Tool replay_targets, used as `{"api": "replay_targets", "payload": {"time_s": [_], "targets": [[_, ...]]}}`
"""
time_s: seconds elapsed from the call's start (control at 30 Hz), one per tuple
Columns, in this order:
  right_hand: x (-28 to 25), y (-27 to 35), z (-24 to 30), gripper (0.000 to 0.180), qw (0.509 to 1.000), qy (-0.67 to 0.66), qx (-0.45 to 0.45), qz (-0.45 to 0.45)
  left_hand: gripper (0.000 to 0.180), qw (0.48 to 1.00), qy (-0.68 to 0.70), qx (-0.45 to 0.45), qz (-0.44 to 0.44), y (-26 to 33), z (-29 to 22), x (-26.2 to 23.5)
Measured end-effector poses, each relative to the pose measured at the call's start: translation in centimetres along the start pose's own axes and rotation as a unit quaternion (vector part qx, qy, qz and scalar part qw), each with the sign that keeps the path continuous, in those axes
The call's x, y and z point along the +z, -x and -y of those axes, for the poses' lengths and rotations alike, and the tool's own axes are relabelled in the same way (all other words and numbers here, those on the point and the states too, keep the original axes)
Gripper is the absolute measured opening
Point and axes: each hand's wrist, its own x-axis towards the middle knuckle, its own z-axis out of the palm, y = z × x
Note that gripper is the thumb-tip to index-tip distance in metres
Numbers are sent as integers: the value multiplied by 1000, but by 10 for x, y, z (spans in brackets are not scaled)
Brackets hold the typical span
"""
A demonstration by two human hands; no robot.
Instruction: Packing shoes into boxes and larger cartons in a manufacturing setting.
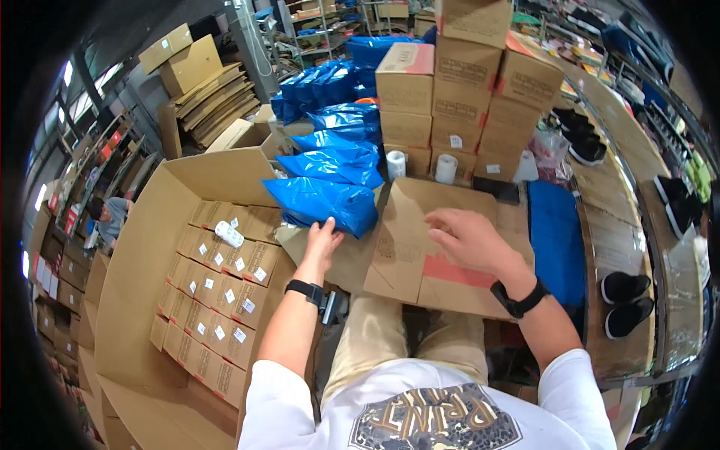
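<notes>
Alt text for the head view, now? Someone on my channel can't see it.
A person's left hand touches the near edge of the nearest blue plastic bag, while the right hand is over brown cardboard with a red band. At left, a large open carton holds rows of small labelled boxes with a white roll on top.

Centre brightly lit | glare on blue bags [326, 204] | white lights [40, 196] far left | bent, black rim
</notes>
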Motion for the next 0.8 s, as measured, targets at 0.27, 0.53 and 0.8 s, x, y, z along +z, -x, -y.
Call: {"api": "replay_targets", "payload": {"time_s": [0.27, 0.53, 0.8], "targets": [[43, -250, -11, 27, 974, 197, -103, -41, 51, 1000, 7, -2, 18, -3, 6, -4], [126, -422, -67, 26, 945, 324, 47, 10, 75, 999, 43, -23, -11, -4, 4, -27], [136, -456, -116, 36, 943, 320, 54, 70, 83, 998, -1, 54, -37, -13, 14, -22]]}}
